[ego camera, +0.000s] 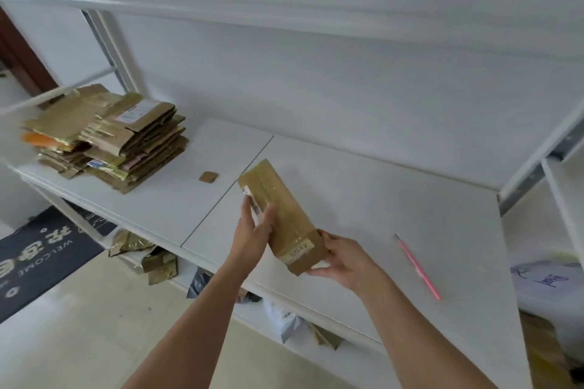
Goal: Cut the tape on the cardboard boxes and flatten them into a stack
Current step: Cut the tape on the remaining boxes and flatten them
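Observation:
A long, narrow cardboard box (279, 205), wrapped in shiny clear tape, hangs over the white shelf (395, 199), held by both hands. My left hand (254, 229) grips its left side, thumb on the taped top face. My right hand (339, 257) holds the near end, which bears a small label. A pile of flattened cardboard boxes (107, 136) lies at the shelf's far left. A pink cutter (418, 267) lies on the shelf to the right of my hands, untouched.
A small cardboard scrap (208, 176) lies between the pile and the box. Crumpled cardboard pieces (148, 257) and plastic bags (284, 316) sit on the lower level. A dark welcome mat (41, 256) covers the floor at left. A white bag (550, 287) sits at right.

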Motion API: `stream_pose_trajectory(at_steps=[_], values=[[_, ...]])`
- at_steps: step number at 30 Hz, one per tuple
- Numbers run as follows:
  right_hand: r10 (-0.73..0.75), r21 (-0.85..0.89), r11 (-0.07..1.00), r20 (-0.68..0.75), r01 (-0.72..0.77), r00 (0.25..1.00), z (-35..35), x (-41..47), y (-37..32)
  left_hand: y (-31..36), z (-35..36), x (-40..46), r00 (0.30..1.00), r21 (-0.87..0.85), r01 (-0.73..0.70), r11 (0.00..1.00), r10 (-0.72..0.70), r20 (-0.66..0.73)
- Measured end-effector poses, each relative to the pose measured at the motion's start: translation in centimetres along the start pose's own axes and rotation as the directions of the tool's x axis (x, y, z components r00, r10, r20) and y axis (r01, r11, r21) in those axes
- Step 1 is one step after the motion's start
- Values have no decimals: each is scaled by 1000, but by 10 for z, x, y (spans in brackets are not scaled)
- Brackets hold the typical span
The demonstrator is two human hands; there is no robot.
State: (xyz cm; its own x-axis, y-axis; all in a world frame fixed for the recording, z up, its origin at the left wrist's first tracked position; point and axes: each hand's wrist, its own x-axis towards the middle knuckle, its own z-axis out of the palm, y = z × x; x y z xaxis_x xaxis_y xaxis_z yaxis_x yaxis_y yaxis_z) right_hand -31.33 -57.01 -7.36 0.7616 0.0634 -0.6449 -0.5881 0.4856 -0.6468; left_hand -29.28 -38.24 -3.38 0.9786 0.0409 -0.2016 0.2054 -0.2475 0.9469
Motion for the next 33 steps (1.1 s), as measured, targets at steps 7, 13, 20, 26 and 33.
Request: stream_pose_trajectory(at_steps=[7,13,20,26,33], values=[[-521,-841,517,-157,163,839,-45,13,29,-27,14,0,990,283,83,956,-111,85],[-790,-942,254,-333,-219,514,-124,12,10,-25,33,-3,995,387,44,921,-76,68],[-754,-959,272,-265,-81,600,-118,14,7,-33,30,-7,995,284,66,957,-85,54],[-671,-643,599,-78,477,737,-30,14,-27,-27,13,-8,990,551,-124,825,64,126],[-678,-429,619,132,658,723,42,10,-28,-31,2,-3,967,576,-190,795,51,249]])
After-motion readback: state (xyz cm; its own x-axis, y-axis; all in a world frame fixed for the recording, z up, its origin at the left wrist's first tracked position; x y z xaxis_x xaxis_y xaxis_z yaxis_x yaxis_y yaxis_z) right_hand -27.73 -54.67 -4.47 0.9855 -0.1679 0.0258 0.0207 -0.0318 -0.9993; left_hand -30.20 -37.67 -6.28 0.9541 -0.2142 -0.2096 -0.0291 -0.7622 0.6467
